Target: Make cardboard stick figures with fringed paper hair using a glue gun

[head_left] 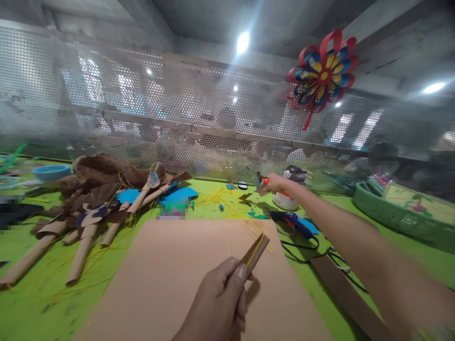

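Both of the person's own hands are occupied over the bright green table [21, 317]. Across it lies a broad brown board [159, 274]; to the left is a heap of brown paper figures [84, 248], rolled tubes with pleated tops, some carrying cut-paper pieces, which I'd judge largely made up. Less far along, it seems, is the narrow brown strip [256, 251] above the board: folded, yellow string [213, 199] along it, no decoration on it. Left hand [222, 289]: fingers pinched around that strip, thumb on top. Right hand [279, 183]: stretched out past the board beside a white container [286, 202], fingers curled around a small orange-and-dark tool [265, 180], perhaps scissors, though from here it's too blurred to be sure.
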`<state>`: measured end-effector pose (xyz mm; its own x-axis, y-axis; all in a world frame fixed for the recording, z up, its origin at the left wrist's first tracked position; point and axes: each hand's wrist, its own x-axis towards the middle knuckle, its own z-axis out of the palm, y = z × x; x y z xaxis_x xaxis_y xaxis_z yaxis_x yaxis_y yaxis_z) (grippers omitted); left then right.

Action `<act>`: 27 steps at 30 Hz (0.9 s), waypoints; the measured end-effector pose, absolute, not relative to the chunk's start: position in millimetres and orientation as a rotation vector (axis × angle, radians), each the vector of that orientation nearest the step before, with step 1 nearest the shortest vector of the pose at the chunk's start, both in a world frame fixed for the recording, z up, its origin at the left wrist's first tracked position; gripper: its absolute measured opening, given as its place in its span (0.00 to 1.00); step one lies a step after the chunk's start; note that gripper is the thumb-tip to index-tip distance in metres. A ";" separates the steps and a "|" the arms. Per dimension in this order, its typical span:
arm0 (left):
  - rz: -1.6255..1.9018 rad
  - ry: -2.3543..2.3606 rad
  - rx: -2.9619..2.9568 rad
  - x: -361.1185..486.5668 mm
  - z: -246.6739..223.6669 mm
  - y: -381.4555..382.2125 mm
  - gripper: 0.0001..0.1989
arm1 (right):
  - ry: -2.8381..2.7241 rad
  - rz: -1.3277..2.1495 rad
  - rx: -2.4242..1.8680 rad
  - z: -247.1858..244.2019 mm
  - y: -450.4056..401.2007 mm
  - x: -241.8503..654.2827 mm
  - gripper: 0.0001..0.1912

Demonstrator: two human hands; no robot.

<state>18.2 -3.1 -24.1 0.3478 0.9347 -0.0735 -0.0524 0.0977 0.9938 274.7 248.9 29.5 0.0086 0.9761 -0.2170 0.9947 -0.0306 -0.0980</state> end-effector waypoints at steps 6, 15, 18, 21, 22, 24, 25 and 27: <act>0.954 1.011 1.237 23.9 -26.4 -3.6 0.16 | 2.070 -0.289 2.174 31.6 232.4 277.7 0.16; 0.952 1.065 1.269 23.1 -17.6 -1.9 0.17 | 2.011 -0.203 2.212 45.5 227.9 275.5 0.16; 1.033 1.075 1.411 19.1 -19.1 0.0 0.14 | 2.076 -0.142 2.239 52.5 207.7 291.8 0.15; 1.064 1.006 1.649 13.8 -19.8 4.7 0.10 | 2.131 -0.041 2.309 51.5 169.1 324.6 0.14; 1.055 0.994 1.691 12.8 -19.3 6.1 0.09 | 2.137 -0.016 2.340 49.3 153.2 338.0 0.13; 1.054 1.002 1.715 12.7 -17.4 7.4 0.09 | 2.108 0.000 2.422 42.7 120.1 364.8 0.12; 1.062 1.015 1.715 13.3 -16.4 7.3 0.09 | 2.088 -0.001 2.468 38.6 104.4 376.9 0.10; 1.069 1.027 1.728 15.1 -15.5 6.5 0.10 | 2.039 -0.012 2.568 29.4 77.7 396.2 0.10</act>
<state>15.1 6.5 -15.5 0.3006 0.9219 0.2445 0.2073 -0.3134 0.9267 396.2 77.7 29.4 0.2303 0.9699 0.0795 0.9689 -0.2209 -0.1118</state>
